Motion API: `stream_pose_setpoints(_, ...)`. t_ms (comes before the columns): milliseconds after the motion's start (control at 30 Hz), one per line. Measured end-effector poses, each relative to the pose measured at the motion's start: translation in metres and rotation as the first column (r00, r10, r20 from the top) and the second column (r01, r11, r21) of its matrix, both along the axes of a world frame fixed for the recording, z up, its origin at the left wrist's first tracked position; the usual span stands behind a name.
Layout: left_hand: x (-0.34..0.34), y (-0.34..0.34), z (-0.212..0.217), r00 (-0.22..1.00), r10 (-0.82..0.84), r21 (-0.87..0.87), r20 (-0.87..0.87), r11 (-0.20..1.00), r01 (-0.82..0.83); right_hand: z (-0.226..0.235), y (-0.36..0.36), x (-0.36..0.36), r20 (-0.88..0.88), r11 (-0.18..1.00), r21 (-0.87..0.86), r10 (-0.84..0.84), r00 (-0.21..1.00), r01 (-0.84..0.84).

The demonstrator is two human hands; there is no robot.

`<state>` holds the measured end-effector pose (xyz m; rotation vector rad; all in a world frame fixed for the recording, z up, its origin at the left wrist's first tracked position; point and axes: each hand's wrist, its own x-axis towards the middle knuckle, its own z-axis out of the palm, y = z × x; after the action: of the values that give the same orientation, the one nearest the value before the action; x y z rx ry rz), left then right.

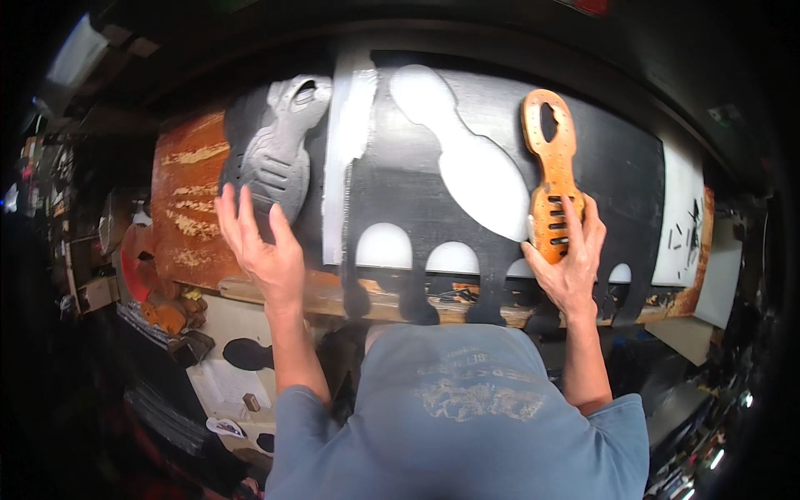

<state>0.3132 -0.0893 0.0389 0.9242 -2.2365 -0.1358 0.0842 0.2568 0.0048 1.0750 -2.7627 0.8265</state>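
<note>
My right hand (570,260) grips the lower end of an orange sole-shaped template (552,173). Its thumb is at the left edge and its fingers lie over the slots. The template rests on a black sheet (492,96) and has a large opening near its far end. My left hand (265,248) hovers with fingers spread and nothing in it, by the near end of a grey sole-shaped piece (279,171) with slots. A white sole-shaped area (479,167), apparently a cutout in the sheet, lies left of the template.
White rounded gaps (383,247) line the sheet's near edge, with black strips hanging over the bench edge. A worn reddish-brown board (190,217) lies at the left. A white board (682,221) with small black scraps is at the right. Dark machinery (500,29) crosses the far side.
</note>
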Motion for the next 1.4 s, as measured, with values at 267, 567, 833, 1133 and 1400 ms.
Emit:
stream_pose_setpoints(267,-0.119,0.059,-0.035,0.808,-0.454,0.190,0.375,0.891,0.413,0.008,0.007,-0.012,0.125,0.988,-0.153,0.011,0.992,0.008)
stream_pose_setpoints(567,-0.114,0.053,-0.052,0.847,-0.467,0.128,0.255,0.884,0.449,0.019,0.023,-0.065,0.045,0.967,-0.172,0.199,0.979,-0.189)
stream_pose_setpoints(833,-0.117,0.054,-0.054,0.846,-0.464,0.100,0.262,0.885,0.454,-0.015,0.009,-0.083,-0.032,0.956,-0.073,0.282,0.959,-0.284)
stream_pose_setpoints(1133,-0.116,0.052,-0.056,0.848,-0.490,0.109,0.201,0.872,0.478,-0.019,0.057,-0.067,-0.011,0.968,-0.148,0.202,0.979,-0.202)
stream_pose_setpoints(1400,-0.084,0.082,-0.036,0.793,-0.582,0.334,-0.182,0.722,0.606,-0.045,0.069,-0.060,0.039,0.936,-0.331,0.142,0.989,-0.121)
